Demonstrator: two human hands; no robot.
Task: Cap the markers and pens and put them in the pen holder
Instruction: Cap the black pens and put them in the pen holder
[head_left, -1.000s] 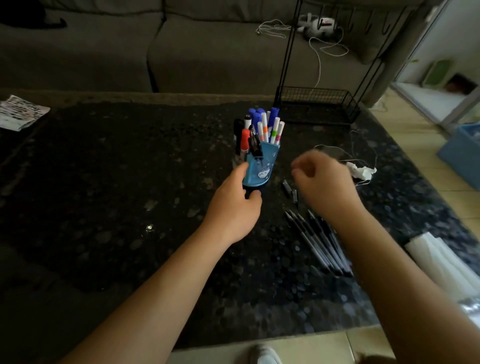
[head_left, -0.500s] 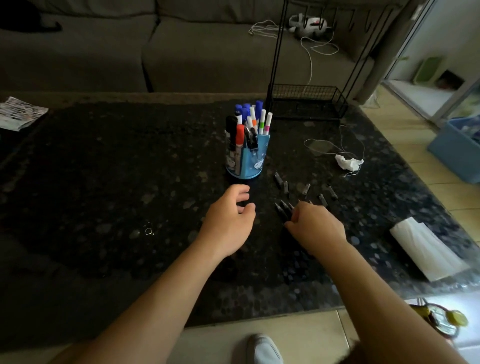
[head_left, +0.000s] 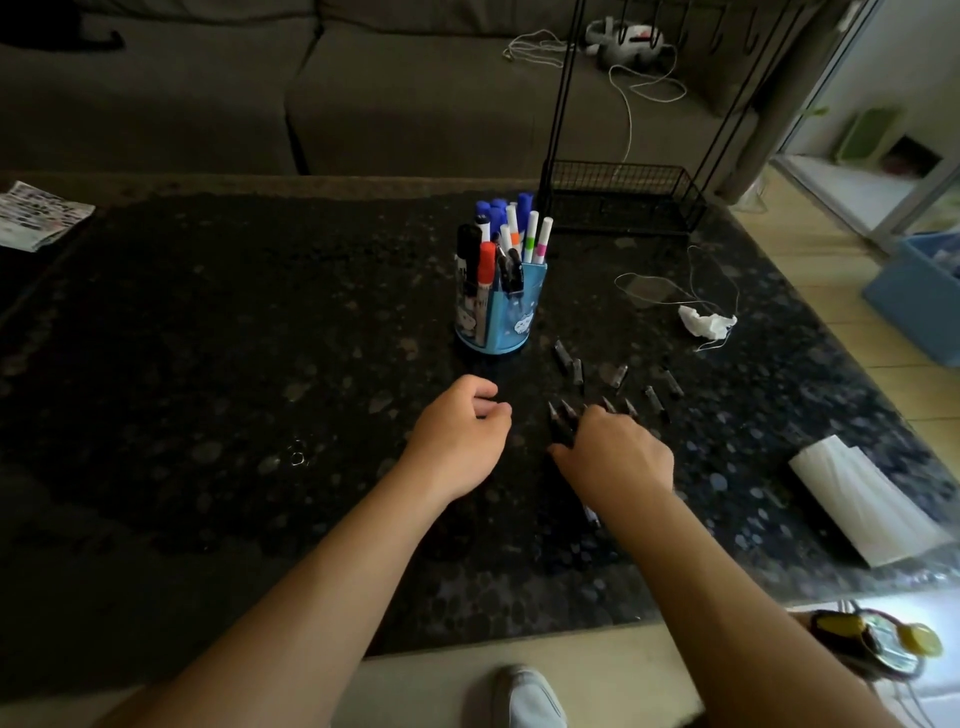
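Dark speckled stone counter (head_left: 234, 338) is lying open left of the blue plastic pen holder (head_left: 511, 317); small dark pen caps (head_left: 618, 375) are cluttering its right side.

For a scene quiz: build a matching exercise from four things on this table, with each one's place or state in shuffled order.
Things:
1. pen holder
2. loose caps
3. crumpled tissue
4. uncapped pens

Place or state:
A. tips poking out from under the right hand
B. blue, upright, holding markers
C. scattered on the table, just beyond the right hand
D. white, beside a thin cord

Pairs: 1-B, 2-C, 3-D, 4-A
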